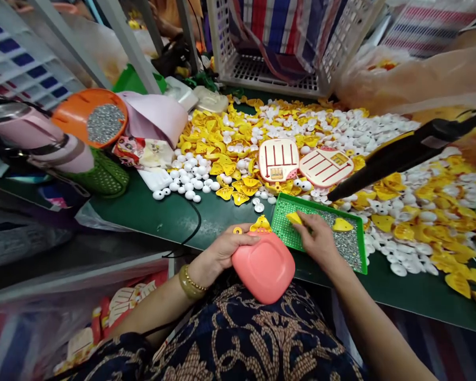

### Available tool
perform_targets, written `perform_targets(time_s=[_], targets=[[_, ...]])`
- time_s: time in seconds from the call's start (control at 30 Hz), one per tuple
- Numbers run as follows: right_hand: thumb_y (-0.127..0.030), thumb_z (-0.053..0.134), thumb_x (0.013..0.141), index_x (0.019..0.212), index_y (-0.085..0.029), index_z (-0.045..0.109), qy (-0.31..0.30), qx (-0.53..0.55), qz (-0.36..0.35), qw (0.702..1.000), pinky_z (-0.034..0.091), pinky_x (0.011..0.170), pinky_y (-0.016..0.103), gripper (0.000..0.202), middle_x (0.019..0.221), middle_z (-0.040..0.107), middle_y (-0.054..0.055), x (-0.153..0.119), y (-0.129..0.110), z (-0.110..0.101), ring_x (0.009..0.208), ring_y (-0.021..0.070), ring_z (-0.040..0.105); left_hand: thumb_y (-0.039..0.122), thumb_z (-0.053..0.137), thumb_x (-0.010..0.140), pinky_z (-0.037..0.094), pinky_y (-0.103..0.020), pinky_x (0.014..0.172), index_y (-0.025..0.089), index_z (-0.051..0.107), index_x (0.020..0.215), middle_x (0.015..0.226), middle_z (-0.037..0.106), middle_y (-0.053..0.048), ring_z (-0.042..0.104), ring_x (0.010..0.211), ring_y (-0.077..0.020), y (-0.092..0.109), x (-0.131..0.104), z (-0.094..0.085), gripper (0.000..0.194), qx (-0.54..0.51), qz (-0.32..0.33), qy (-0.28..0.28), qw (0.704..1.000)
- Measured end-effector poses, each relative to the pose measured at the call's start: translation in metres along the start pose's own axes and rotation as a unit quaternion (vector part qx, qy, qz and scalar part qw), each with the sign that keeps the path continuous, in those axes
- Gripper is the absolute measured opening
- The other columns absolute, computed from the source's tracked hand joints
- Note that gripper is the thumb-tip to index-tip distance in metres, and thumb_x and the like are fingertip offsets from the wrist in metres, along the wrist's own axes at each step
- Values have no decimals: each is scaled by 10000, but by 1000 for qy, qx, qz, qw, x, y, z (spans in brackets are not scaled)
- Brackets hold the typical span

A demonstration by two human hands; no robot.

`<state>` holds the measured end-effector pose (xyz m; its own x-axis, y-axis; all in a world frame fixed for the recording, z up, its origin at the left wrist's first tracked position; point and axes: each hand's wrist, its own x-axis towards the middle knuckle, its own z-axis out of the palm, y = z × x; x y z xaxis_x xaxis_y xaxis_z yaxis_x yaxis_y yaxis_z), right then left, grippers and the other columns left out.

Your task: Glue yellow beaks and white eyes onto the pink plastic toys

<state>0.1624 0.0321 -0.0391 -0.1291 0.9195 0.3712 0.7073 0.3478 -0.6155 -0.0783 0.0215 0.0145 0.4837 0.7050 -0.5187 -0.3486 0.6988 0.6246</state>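
Note:
My left hand (226, 246) is closed on a coral-pink, rounded plastic toy body (264, 267), which has a yellow piece (261, 224) at its top edge and a small yellow ring beside my fingers. Between the fingertips of my right hand (317, 238) is a yellow plastic piece (293, 218), held over the green perforated tray (280, 227). Small silver screws (351, 248) fill the tray's right part, and another yellow piece (342, 225) lies on top of them.
Yellow shells (206, 135) and white caps (381, 135) cover the green table. Two cream printed panels (278, 159) lie behind the tray. A black electric screwdriver (404, 151) slants in from the right. At left stand an orange bowl (65, 114) of screws and a pink bottle (35, 132).

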Motion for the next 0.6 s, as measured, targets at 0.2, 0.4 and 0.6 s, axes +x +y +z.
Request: perform_targets(time_s=[0.2,0.4,0.6], targets=[[-196,592,894,1363,-362,507,24,126,-112,985,509,732,370,505,976,622,55,-2,-51,-15,866,194,587,205,835,579,465,-262,738,80,719,989,926,700,-109,625,758,-155,-4,-2,19,444,20,32,-17,999],[-130,552,899,1441,-395,380,-19,64,-186,980,495,703,356,627,944,575,52,0,-52,-12,829,191,560,204,821,582,451,-272,743,107,723,993,842,689,-65,604,753,-150,-5,-2,31,434,42,55,-31,997],[-105,516,900,1424,-375,410,-29,49,-198,979,497,711,349,599,976,570,60,-1,-47,-17,851,190,549,203,779,597,424,-254,686,113,724,989,820,676,-43,566,716,-137,-3,-5,34,406,90,85,-24,992]])
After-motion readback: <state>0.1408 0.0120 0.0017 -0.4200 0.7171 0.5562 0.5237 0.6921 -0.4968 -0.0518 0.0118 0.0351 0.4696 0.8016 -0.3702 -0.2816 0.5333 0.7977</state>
